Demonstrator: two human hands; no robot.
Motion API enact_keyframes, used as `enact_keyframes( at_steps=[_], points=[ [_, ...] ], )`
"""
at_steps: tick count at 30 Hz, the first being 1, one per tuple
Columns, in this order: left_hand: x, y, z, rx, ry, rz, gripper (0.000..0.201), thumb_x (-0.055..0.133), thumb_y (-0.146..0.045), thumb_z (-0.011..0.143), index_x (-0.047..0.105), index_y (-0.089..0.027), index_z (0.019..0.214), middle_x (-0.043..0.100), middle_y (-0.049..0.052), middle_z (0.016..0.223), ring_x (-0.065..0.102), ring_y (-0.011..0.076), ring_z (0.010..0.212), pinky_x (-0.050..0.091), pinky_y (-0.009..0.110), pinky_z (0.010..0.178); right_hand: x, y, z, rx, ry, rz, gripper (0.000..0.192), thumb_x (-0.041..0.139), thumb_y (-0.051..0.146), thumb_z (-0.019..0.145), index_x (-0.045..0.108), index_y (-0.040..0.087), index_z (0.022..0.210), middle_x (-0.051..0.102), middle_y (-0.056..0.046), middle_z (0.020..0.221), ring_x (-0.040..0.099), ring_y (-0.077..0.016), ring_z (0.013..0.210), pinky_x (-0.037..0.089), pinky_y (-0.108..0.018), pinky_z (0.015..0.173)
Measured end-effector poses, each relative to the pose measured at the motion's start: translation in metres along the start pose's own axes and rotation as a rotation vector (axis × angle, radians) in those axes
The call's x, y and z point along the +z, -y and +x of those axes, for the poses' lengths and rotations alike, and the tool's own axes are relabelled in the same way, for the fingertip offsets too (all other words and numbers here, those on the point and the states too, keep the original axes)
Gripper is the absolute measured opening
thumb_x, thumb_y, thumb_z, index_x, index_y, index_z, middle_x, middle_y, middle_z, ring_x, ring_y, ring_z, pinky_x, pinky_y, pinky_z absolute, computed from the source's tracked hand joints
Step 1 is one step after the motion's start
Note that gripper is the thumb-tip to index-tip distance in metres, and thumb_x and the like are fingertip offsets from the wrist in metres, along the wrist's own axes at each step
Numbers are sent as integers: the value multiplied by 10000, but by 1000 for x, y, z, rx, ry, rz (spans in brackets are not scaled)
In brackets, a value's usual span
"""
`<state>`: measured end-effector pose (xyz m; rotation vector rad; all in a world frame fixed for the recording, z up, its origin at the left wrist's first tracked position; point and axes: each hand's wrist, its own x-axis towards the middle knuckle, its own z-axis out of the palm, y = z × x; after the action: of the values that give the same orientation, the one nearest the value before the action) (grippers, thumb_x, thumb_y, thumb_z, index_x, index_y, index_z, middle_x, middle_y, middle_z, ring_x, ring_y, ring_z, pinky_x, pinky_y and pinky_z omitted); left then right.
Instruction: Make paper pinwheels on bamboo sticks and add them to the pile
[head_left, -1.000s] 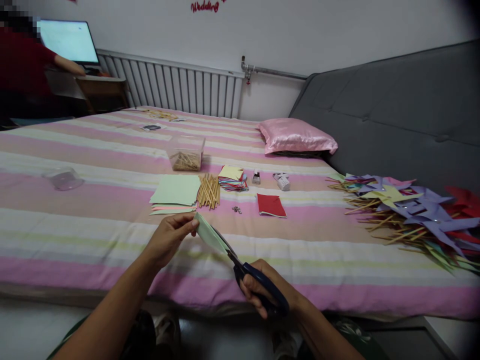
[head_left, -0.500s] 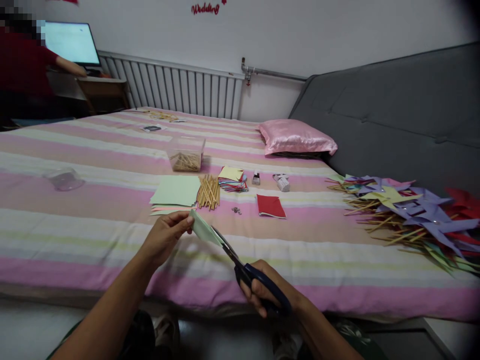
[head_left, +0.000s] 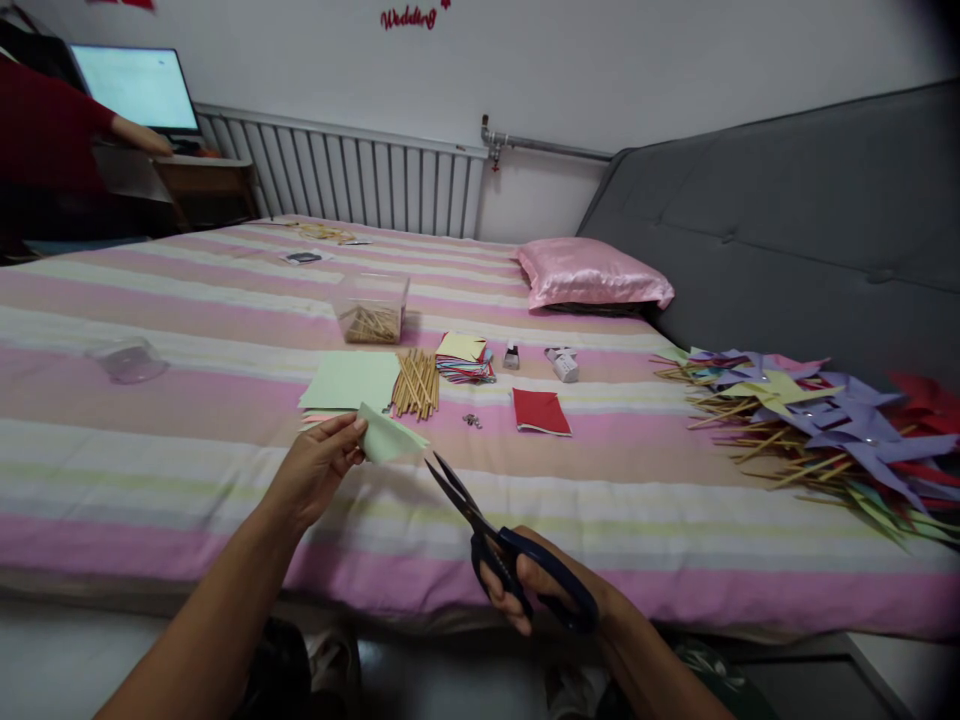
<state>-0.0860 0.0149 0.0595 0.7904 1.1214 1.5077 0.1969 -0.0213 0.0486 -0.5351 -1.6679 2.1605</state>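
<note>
1. Surface: bed (head_left: 187,400) with pink, cream and pale green striped cover; grey padded headboard (head_left: 787,230) at right, pink satin pillow (head_left: 592,272) against it.
2. Room: white wall, ribbed radiator (head_left: 352,180), lit monitor (head_left: 139,85) far left with another person's red sleeve (head_left: 45,125) beside it.
3. On cover: green sheets (head_left: 349,382), wooden sticks (head_left: 418,382), coloured paper stack (head_left: 465,358), red paper (head_left: 541,411), clear box of sticks (head_left: 371,308), pile of paper pinwheels (head_left: 825,425) at right.
4. Left hand (head_left: 311,470): fingers pinched on a small green paper piece (head_left: 386,438), held above the near part of the cover.
5. Right hand (head_left: 525,585): fingers through the handles of dark blue scissors (head_left: 487,530), clamped on them; blades slightly parted.
6. Versus half a second ago: blades then in the paper, now clear of it and just beside; paper raised and shifted left.
</note>
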Motion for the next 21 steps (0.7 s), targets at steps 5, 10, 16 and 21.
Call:
enact_keyframes(
  at_steps=[5,10,16,21],
  points=[
    [1,2,-1,-13,16,7,224,781,-236,602,698,-133,782,655,18,721,565,87,615,441,182,536,0,-1,1,16,11,-2,603,526,754,618,485,154,647,452,38,551,456,-51,427,300,-180,395],
    [1,4,-2,-25,28,37,220,761,-256,635,697,-134,807,649,19,741,563,87,639,446,175,554,-1,-4,4,-8,-2,7,633,534,770,588,493,141,652,460,37,546,458,-50,417,308,-173,383],
    [1,4,-2,-25,27,32,214,765,-252,633,700,-132,797,641,29,737,560,96,647,447,177,551,0,-3,3,1,-8,14,614,527,761,608,504,151,669,462,38,559,453,-49,422,306,-180,387],
    [0,5,-1,-32,24,13,211,762,-240,639,694,-130,807,631,24,745,559,92,652,450,173,555,0,-1,2,34,-11,12,621,543,773,571,495,158,643,460,41,543,458,-57,428,305,-189,390]
  ],
)
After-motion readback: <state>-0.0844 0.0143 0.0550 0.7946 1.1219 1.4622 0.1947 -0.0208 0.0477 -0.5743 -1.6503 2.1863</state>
